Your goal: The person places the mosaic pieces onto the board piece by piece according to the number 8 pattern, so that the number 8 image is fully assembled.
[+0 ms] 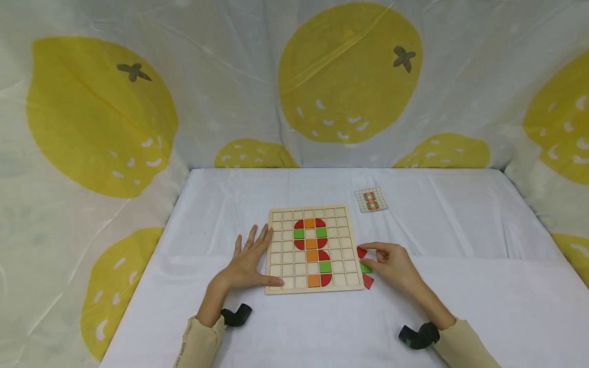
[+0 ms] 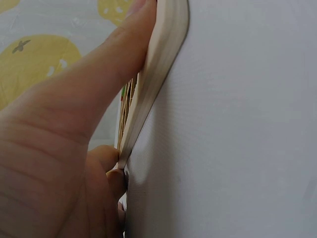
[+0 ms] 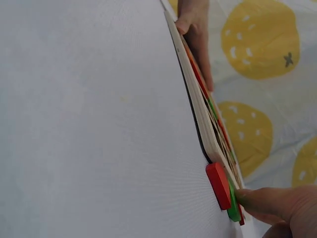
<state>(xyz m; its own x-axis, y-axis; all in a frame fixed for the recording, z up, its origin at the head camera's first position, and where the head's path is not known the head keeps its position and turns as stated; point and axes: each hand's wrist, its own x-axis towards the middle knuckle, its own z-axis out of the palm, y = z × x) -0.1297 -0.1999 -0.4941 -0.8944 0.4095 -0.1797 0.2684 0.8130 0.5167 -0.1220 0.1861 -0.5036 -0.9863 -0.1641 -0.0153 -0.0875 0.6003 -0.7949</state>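
Observation:
In the head view, a square wooden grid board (image 1: 286, 255) carries red quarter-round, orange square and green square tiles in its middle columns. My left hand (image 1: 246, 266) has its fingers spread along the board's left edge, and its thumb rests on the near left corner. Beside the right edge, my right hand (image 1: 391, 263) pinches a red tile (image 1: 362, 252) between thumb and index finger. Just below, a green tile (image 1: 366, 268) is partly covered by the thumb. Another red tile (image 1: 368, 281) lies nearest the board's near right corner, also visible in the right wrist view (image 3: 218, 186).
A small pattern card (image 1: 370, 200) with a printed grid lies beyond the board's far right corner. White cloth (image 1: 460, 214) covers the table, and a lemon-print curtain (image 1: 239, 76) rises behind and at the sides. Black wrist cameras (image 1: 236, 315) sit at both cuffs.

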